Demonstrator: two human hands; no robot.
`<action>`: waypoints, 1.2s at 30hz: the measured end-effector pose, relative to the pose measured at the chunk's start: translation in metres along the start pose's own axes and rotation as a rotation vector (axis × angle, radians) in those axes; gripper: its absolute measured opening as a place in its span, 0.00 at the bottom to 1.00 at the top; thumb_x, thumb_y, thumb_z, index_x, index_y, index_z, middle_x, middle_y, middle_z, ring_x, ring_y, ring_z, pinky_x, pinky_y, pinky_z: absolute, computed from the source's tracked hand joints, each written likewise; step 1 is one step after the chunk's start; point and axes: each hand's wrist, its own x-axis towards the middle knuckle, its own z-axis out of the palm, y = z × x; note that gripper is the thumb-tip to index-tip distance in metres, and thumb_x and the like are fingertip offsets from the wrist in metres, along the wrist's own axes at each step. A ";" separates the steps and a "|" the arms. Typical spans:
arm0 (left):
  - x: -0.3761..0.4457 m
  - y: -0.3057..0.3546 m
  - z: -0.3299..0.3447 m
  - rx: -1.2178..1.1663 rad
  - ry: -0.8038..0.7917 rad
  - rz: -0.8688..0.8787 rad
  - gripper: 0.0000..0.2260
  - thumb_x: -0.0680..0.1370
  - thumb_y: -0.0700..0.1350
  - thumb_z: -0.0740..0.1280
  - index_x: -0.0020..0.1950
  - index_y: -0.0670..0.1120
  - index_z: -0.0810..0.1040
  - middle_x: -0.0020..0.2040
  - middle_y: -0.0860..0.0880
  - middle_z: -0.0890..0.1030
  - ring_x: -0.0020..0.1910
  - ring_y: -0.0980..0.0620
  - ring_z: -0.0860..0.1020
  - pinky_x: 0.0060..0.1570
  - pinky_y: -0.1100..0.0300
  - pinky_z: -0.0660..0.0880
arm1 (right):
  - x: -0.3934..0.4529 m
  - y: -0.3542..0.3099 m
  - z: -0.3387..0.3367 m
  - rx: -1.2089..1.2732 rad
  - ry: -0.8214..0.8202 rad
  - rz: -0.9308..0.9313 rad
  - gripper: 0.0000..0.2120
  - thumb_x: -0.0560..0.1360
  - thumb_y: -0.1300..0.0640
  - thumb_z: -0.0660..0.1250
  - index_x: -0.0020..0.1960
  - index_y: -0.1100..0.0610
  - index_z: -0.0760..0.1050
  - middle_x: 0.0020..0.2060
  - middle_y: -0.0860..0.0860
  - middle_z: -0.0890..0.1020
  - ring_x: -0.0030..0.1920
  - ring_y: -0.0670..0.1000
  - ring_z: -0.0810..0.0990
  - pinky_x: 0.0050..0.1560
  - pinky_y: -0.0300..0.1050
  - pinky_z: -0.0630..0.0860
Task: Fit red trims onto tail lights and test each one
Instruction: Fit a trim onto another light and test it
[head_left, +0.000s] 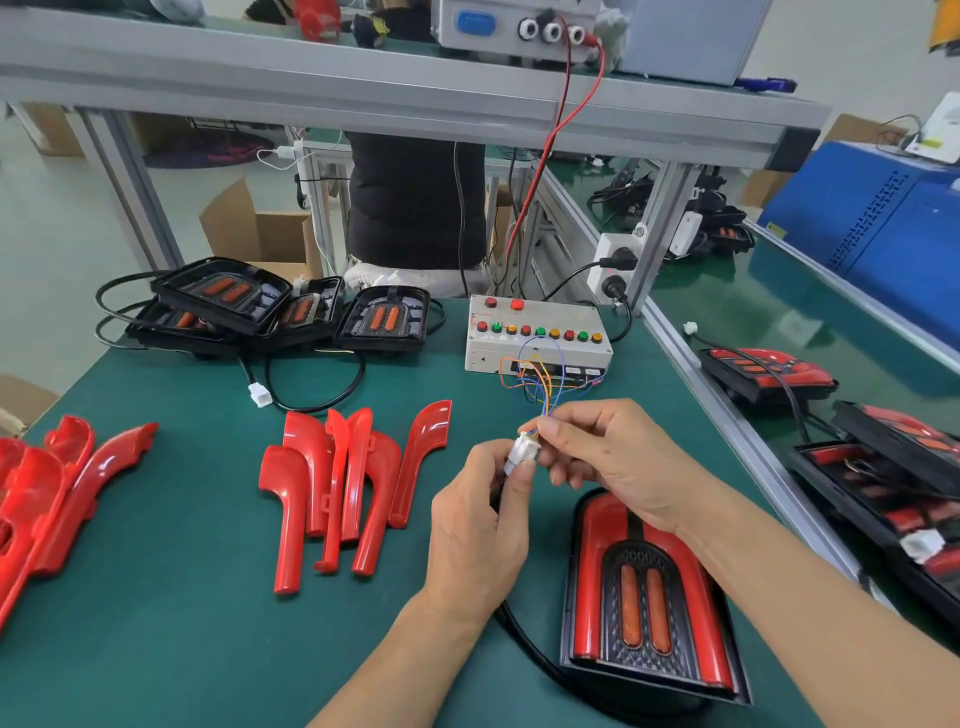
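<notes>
A tail light (647, 597) with red trims fitted lies on the green mat at the lower right; its black cable (530, 654) curves up towards my hands. My left hand (478, 525) pinches the cable's white connector (519, 454). My right hand (613, 457) pinches the mating white plug with thin coloured wires (540, 387) that run to the white test box (535, 338). The two connectors meet between my fingertips. Several loose red trims (343, 483) lie in the middle of the mat, and more red trims (47, 493) lie at the left edge.
Several untrimmed black tail lights (291, 312) with cables are heaped at the back left. Finished red tail lights (769, 371) sit on the right conveyor belt. A person in black stands behind the bench. An aluminium shelf with a power supply (519, 26) spans overhead.
</notes>
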 end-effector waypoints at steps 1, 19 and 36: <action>0.000 -0.001 0.000 0.001 -0.008 -0.010 0.09 0.83 0.52 0.61 0.53 0.48 0.78 0.38 0.56 0.80 0.34 0.58 0.76 0.35 0.72 0.68 | 0.000 -0.001 -0.001 -0.003 -0.004 0.001 0.10 0.75 0.51 0.69 0.47 0.55 0.86 0.35 0.51 0.83 0.31 0.48 0.79 0.31 0.36 0.74; 0.003 -0.007 -0.001 -0.060 -0.075 -0.104 0.14 0.84 0.60 0.52 0.45 0.60 0.73 0.31 0.54 0.79 0.25 0.56 0.71 0.27 0.64 0.66 | 0.007 0.002 0.004 -0.170 0.036 -0.091 0.04 0.78 0.63 0.72 0.45 0.59 0.83 0.35 0.52 0.86 0.31 0.49 0.82 0.33 0.38 0.78; 0.005 0.000 0.000 -0.007 -0.021 -0.132 0.06 0.78 0.51 0.68 0.45 0.51 0.75 0.35 0.56 0.78 0.30 0.53 0.72 0.30 0.70 0.64 | 0.010 0.011 0.013 -0.063 0.172 0.012 0.12 0.78 0.54 0.72 0.39 0.60 0.81 0.29 0.52 0.80 0.27 0.47 0.74 0.30 0.37 0.72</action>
